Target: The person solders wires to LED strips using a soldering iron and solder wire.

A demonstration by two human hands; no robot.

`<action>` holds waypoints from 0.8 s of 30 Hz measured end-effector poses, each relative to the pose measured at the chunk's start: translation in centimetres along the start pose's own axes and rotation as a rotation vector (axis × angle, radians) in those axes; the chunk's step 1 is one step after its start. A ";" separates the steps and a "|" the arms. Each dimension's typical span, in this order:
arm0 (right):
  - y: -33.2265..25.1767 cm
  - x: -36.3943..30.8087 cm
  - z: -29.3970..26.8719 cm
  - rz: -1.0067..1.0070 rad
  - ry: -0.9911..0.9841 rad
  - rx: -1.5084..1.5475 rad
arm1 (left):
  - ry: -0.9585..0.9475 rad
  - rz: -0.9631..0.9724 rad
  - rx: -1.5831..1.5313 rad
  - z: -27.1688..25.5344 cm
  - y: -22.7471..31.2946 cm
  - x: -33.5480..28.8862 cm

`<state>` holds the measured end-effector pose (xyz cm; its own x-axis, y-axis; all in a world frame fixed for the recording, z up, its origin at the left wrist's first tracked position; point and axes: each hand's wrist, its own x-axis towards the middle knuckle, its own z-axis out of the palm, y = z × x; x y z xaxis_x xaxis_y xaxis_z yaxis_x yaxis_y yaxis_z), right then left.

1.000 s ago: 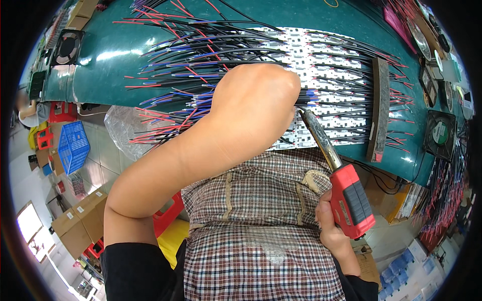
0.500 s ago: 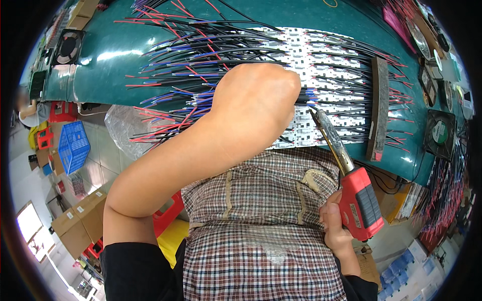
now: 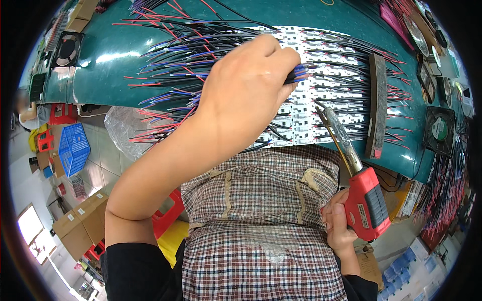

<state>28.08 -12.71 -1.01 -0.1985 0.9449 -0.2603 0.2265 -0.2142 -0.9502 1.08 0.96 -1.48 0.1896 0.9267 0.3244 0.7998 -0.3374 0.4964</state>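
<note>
Fingers curled, my left hand [image 3: 246,83] grips a bundle of wires [image 3: 300,73] whose blue ends stick out past the fingertips. It hangs over a panel of white circuit boards [image 3: 304,120] lying on the green table. My right hand [image 3: 339,220] is wrapped round the red and black handle of a soldering gun [image 3: 369,205]. The gun's metal tip points up and left at the boards, below and right of my left hand. Rows of black wires [image 3: 336,95] run rightward from the boards. More black, blue and red wires [image 3: 170,65] fan out to the left.
A dark bar [image 3: 376,105] lies across the right-hand wires. Small fans stand at the table's right [image 3: 439,131] and far left [image 3: 68,49]. Wire bundles [image 3: 444,190] hang off the right edge. A blue crate [image 3: 74,148] and cardboard boxes [image 3: 78,226] sit on the left.
My left hand has moved up and slightly left with the wire bundle, away from the tip. The soldering gun has shifted slightly right.
</note>
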 end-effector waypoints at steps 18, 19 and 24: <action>0.7 -2.0 -0.8 0.201 0.013 -0.185 | -0.293 -0.131 0.036 0.2 1.8 -1.7; 0.7 -1.7 -0.9 0.201 0.011 -0.185 | -0.291 -0.124 0.043 0.4 1.7 -1.8; 0.8 -0.9 -0.8 0.159 -0.045 -0.267 | -0.321 -0.140 0.064 0.3 2.0 -1.5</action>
<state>29.20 -13.56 -1.34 -0.1810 0.8915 -0.4154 0.4994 -0.2805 -0.8197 2.53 -1.07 -1.21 0.2371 0.9713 -0.0176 0.8628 -0.2022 0.4633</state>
